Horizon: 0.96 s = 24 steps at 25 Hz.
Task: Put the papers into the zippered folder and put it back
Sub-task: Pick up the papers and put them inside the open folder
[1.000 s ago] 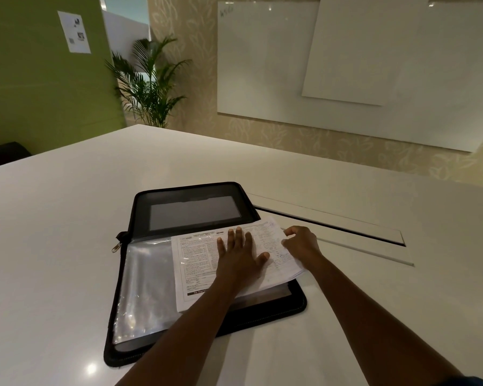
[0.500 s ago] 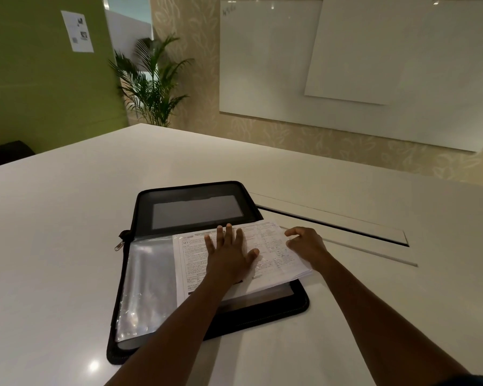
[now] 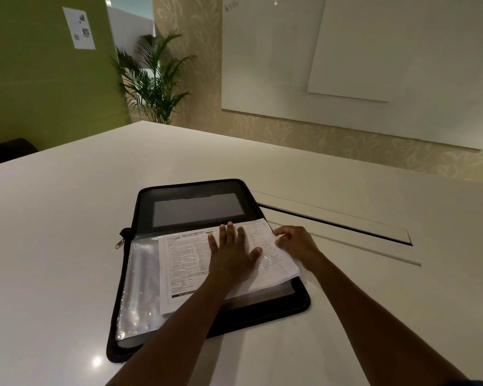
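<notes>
— While your left hand (image 3: 232,257) lies flat, fingers straight and spread, on the papers (image 3: 190,263), where does the stack sit?
— On the open zippered folder (image 3: 195,207), over its near half, part covering the clear plastic sleeve (image 3: 140,285); the right edge overhangs the folder's border. Folder lies on the white table (image 3: 67,218), zipper pull (image 3: 119,243) at its left side.
— And your right hand (image 3: 296,243)?
— At the stack's far right corner, fingers curled, thumb and fingertips touching the paper edge; a true pinch, I cannot tell. Potted palm (image 3: 154,87) and whiteboard (image 3: 346,59) stand behind
</notes>
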Tool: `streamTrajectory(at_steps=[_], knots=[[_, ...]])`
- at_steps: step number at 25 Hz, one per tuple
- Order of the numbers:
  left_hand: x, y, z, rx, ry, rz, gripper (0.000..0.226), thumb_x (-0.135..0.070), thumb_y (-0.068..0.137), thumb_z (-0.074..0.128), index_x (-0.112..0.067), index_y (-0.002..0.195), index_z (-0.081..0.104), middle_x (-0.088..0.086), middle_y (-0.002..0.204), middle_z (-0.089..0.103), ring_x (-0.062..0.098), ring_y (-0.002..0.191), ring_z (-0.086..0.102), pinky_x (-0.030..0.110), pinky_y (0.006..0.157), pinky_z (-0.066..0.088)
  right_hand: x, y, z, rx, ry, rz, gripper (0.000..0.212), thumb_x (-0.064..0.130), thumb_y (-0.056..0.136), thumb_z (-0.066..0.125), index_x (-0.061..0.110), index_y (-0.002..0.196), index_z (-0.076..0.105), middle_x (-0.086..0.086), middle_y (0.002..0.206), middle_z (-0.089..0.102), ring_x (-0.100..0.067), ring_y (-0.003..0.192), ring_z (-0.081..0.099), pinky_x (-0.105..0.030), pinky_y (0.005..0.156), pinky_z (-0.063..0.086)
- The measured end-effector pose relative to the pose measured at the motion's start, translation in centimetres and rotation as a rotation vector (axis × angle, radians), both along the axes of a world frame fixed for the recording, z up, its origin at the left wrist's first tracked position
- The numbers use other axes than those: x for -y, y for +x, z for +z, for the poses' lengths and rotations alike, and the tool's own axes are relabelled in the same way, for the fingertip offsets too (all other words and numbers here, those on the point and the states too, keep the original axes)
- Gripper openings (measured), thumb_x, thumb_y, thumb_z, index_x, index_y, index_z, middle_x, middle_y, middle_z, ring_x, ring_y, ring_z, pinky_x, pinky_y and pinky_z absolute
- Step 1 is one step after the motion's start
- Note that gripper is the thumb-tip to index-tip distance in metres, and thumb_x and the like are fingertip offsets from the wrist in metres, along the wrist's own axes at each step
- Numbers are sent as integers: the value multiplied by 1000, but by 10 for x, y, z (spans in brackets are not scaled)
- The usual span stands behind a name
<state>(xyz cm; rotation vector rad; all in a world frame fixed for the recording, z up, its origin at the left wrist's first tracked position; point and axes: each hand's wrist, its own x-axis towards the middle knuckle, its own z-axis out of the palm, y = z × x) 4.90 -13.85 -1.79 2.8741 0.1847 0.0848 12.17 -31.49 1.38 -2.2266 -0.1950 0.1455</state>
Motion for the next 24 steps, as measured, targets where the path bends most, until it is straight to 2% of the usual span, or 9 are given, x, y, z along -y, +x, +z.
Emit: streamTrajectory(at_steps=[5,8,11,14,18,22,24], knots=[[1,2,0,8,-1,5,83,-68,94,21,-16,156,0,12,163,-13,30,149,-18,56,117,-13,-8,-1,0,-19,85,-41,19,15,83,66,20,98,77,6,92,72,-12,89,66,-27,77,53],[0,3,-3,13,3,7,83,-68,94,19,-16,156,1,12,163,-12,30,149,-17,55,117,-13,-13,-2,-1,-4,85,-5,16,19,85,66,18,97,77,5,95,74,-12,91,67,-31,86,54],[0,4,-5,33,6,16,83,-68,93,19,-16,156,3,12,164,-10,30,150,-16,54,116,-13,-15,-2,0,-8,103,-4,17,28,86,65,18,89,78,5,85,74,-14,86,68,-34,83,54],[0,5,-6,18,-8,13,84,-69,93,19,-16,156,1,12,163,-12,30,149,-18,53,115,-16,-19,-4,6,-52,104,13,29,38,88,63,13,79,76,-7,79,74,-22,75,69,-36,75,56],[1,5,-6,17,-19,15,85,-69,92,18,-16,156,0,12,163,-14,30,149,-20,53,114,-17,-28,-9,15,-125,98,27,42,44,88,57,8,69,69,-9,73,69,-18,67,60,-35,72,50],[0,3,-3,-6,-7,7,84,-68,94,20,-16,156,-1,12,163,-14,30,149,-19,54,115,-15,-31,-10,17,-156,134,-9,50,47,94,49,3,85,72,-8,77,66,-18,69,54,-34,71,43],[0,2,-1,-12,-11,4,84,-68,94,20,-16,156,-1,12,163,-15,30,149,-20,55,117,-14,-31,-12,17,-152,139,-11,49,48,95,47,6,82,70,-10,78,68,-18,68,55,-35,71,44]])
